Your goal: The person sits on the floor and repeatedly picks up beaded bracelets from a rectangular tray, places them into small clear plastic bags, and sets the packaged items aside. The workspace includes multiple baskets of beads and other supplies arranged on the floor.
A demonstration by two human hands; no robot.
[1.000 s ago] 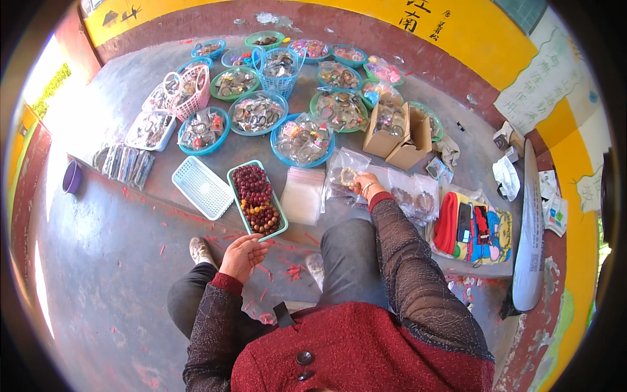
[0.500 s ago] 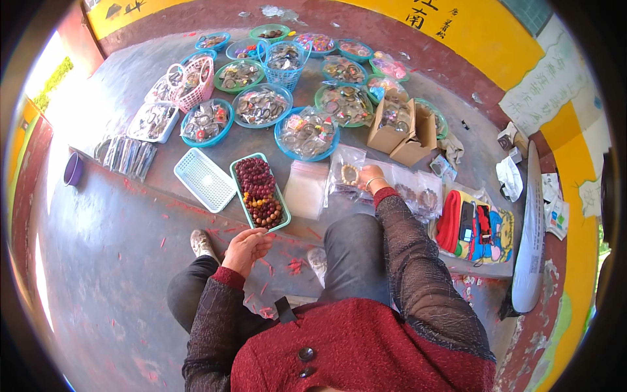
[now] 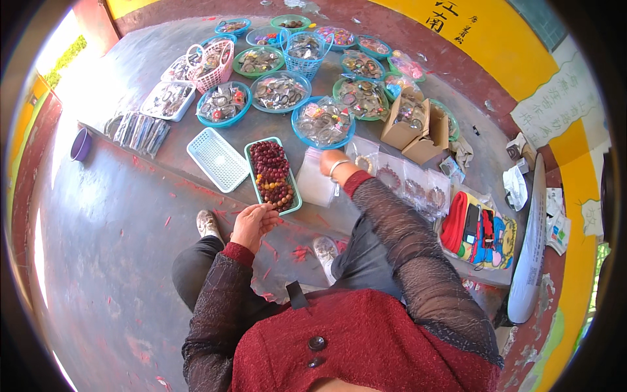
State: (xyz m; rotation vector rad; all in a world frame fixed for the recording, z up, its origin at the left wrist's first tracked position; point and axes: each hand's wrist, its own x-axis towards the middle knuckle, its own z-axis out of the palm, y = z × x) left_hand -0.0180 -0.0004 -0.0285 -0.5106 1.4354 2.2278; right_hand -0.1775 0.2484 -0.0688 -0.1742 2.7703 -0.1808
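Your left hand point(image 3: 253, 223) hovers half-curled, empty, just below the bead tray point(image 3: 272, 175) on the counter point(image 3: 163, 78). Your right hand point(image 3: 331, 163) rests on flimsy, slippery bags point(image 3: 317, 186); its grip is hidden. Pinch a bag's edge.

Right hand point(image 3: 331, 163) shifted left, off packets point(image 3: 405, 183) (onto clear bag point(image 3: 315, 185)).

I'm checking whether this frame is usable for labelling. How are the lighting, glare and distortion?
Head view: sunlight blows out the upper-left floor beside the white flat basket; fisheye bends the yellow wall and blacks out the corners; the bead tray and left hand stay sharp.
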